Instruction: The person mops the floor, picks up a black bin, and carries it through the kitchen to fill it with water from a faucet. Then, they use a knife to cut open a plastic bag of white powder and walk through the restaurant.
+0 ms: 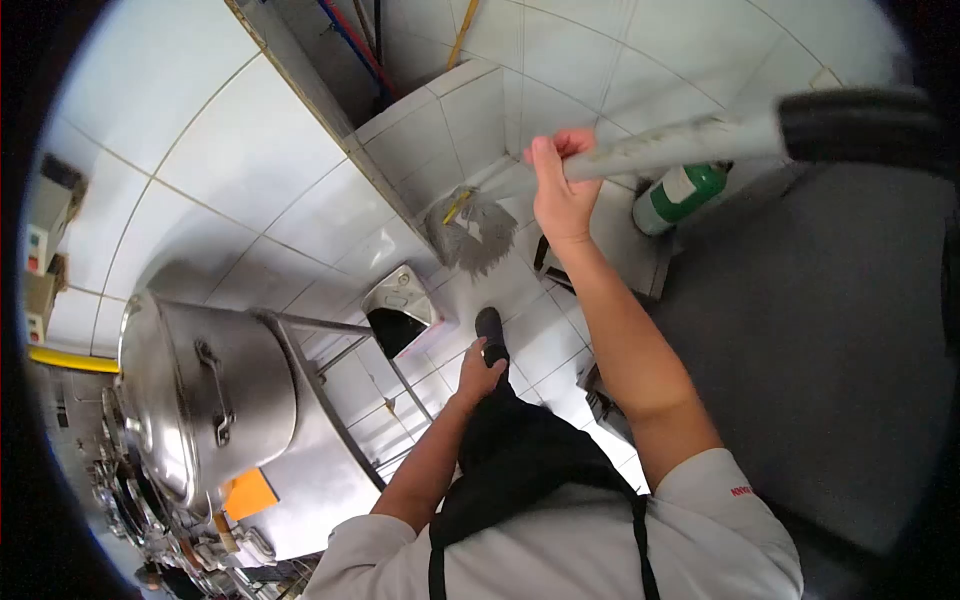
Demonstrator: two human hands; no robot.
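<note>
My right hand (pixel 565 190) is raised and wrapped round the pale grey handle of a mop (pixel 690 143). The handle's thick black end (pixel 860 125) reaches toward the upper right. At its far end, the grey stringy mop head (pixel 485 240) rests on the tiled floor by a low wall, with a yellow part showing on it. Lower down, my left hand (pixel 482 372) hangs beside my leg, away from the mop, thumb and fingers apart and nothing visible in it.
To the left, a large lidded metal pot (pixel 225 375) stands on a steel table (pixel 325 490). A bin (pixel 405 310) sits on the floor near the wall. A green cylinder (pixel 685 195) and a dark grey surface (pixel 790 360) are on the right. Long handles (pixel 465 30) lean at the back.
</note>
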